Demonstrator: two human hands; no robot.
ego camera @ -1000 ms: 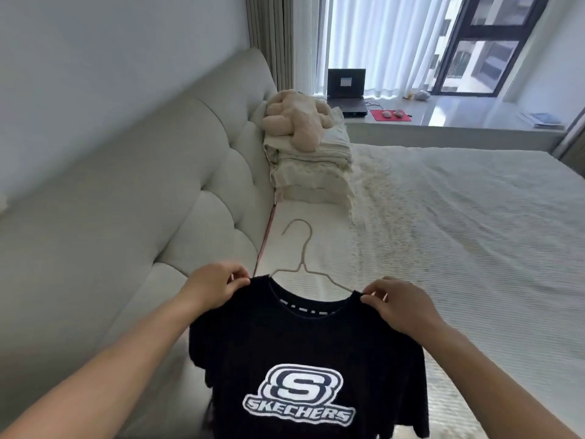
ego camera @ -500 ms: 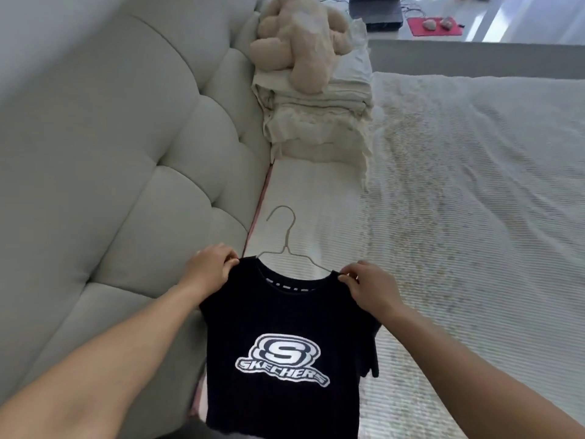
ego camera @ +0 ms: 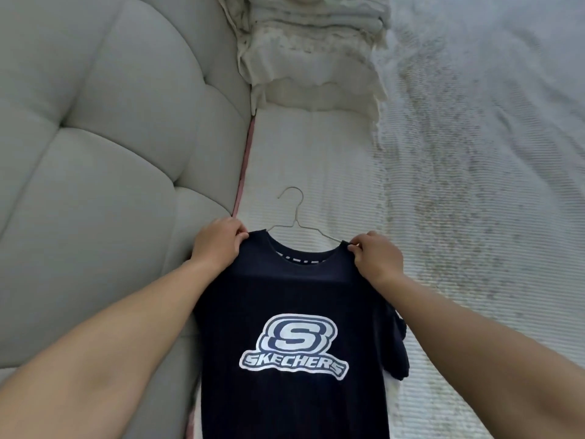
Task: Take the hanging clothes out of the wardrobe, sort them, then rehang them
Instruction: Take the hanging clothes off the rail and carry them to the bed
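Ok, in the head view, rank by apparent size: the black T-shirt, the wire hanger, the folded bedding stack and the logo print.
1. black T-shirt
2. folded bedding stack, cut off at the top edge and farther away, so likely undersold
3. logo print
4. wire hanger, partly hidden inside the shirt

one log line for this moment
left hand: pinching shirt shoulder | right hand: pinching other shoulder | Skechers t-shirt: on wire hanger | over bed

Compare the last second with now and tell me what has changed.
The view has tipped down: window, laptop and plush toy have left the frame, and only the folded bedding shows at the top. The black T-shirt on its wire hanger has come lower over the bed. Unchanged: the left hand and right hand still pinch the shirt's shoulders; nothing was let go.
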